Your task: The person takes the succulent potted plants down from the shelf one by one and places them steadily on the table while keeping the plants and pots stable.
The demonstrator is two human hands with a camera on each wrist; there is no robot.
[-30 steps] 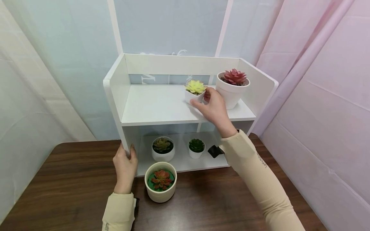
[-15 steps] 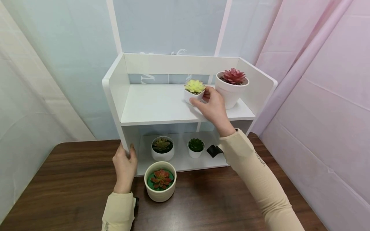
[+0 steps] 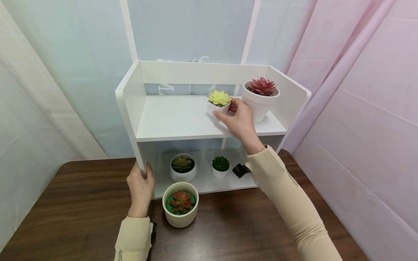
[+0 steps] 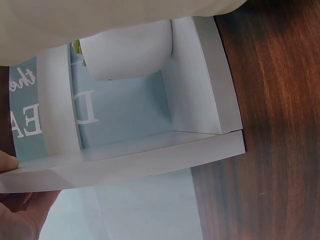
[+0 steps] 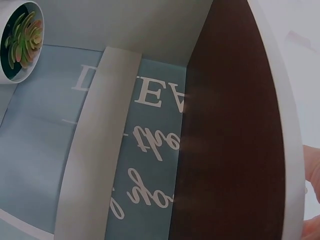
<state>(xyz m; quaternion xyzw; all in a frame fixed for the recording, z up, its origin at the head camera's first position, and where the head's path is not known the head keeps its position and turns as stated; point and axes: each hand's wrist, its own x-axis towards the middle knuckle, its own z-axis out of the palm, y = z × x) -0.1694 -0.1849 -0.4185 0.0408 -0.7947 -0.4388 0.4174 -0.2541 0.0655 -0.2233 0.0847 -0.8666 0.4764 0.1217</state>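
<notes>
In the head view, my right hand (image 3: 241, 121) holds a small white pot (image 3: 213, 109) with a yellow-green succulent (image 3: 219, 98), thumb at its front and fingers round its right side. That pot is at the upper board of a white two-tier shelf (image 3: 173, 121). My left hand (image 3: 140, 186) grips the shelf's left side panel low down; the left wrist view shows the panel (image 4: 115, 167) between thumb and fingers. Just right of the right hand stands a larger white pot (image 3: 258, 107) with a red succulent. Only part of the right hand (image 5: 312, 172) shows in the right wrist view.
On the lower tier stand a round white pot (image 3: 183, 176) and a smaller white pot (image 3: 219, 173) with a dark green succulent. A cream pot (image 3: 180, 220) with a reddish succulent sits on the dark wooden table (image 3: 81, 210) before the shelf. Curtains (image 3: 359, 108) hang at the right.
</notes>
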